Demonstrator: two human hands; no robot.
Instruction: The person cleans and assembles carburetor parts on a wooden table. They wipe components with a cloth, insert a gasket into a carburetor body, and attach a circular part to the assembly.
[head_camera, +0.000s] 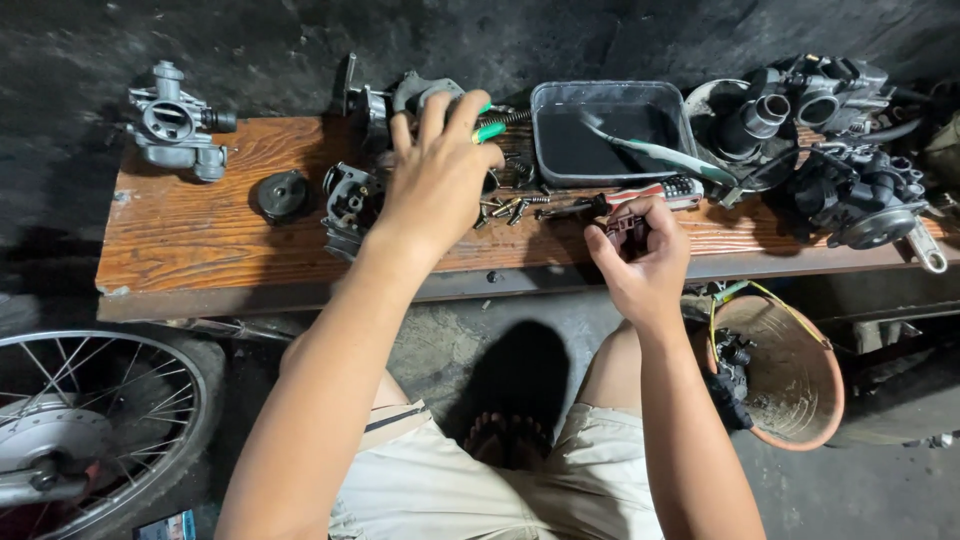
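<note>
While the person sits low by a wooden board (200, 230) on the dark floor, both bare hands are over it. The left hand (440, 175) reaches far across the board. Its fingers are a little spread and bent, and they rest on a tool with green handles (490, 130) near the back edge. I cannot tell if they grip it. Just beside this hand lies a dark carburetor body (348, 205), and small screws and springs (510, 208) lie close by.

The right hand (640, 255) is near the front edge of the board. Its thumb and fingers pinch a small dark part (625, 228).

Behind it stands a gray plastic tray (610, 100) with dark liquid, and a toothbrush (660, 152) leans in it. A silver carburetor (175, 122) sits at the far left corner. A round black cap (283, 193) lies near it. More dark engine parts (850, 190) pile up on the right. A brown bowl (790, 375) sits below, and a spoked wheel (90, 430) is at the lower left.
</note>
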